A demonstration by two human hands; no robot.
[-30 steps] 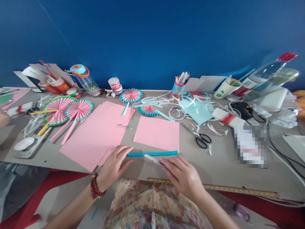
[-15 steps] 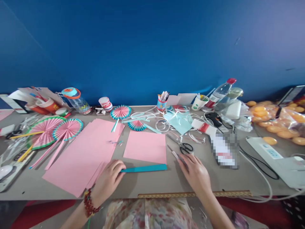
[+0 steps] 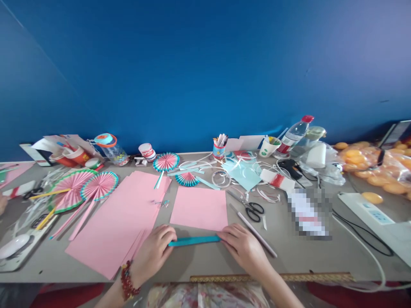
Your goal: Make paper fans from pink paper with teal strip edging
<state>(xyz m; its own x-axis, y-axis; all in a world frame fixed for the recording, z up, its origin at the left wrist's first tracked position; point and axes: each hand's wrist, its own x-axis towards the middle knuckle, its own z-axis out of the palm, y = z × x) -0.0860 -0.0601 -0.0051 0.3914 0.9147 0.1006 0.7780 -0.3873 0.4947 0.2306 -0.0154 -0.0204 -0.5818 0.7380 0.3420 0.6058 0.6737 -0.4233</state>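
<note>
A narrow teal paper strip (image 3: 194,241) spans the space between my two hands, low over the grey table. My left hand (image 3: 156,247) pinches its left end, fingers closed. At the other end, the fingers of my right hand (image 3: 240,246) are closed on the strip as well. A square pink sheet (image 3: 199,208) lies flat just beyond the strip. To the right of my right hand rests a slim grey craft knife or pen-like tool (image 3: 255,231), with black-handled scissors (image 3: 254,211) behind it. Larger pink sheets (image 3: 122,214) lie beside my left hand.
Pink pleated paper fans (image 3: 99,186) lie at the left and back. White strips and light-blue paper (image 3: 245,173) clutter the back middle. A bottle (image 3: 293,134), a power strip (image 3: 374,214) and cables occupy the right. A patterned ruler-like strip (image 3: 272,277) lies along the front edge.
My right hand has let go of the slim grey tool, now lying on the table, and has moved left to grip the strip's right end. The view has shifted slightly.
</note>
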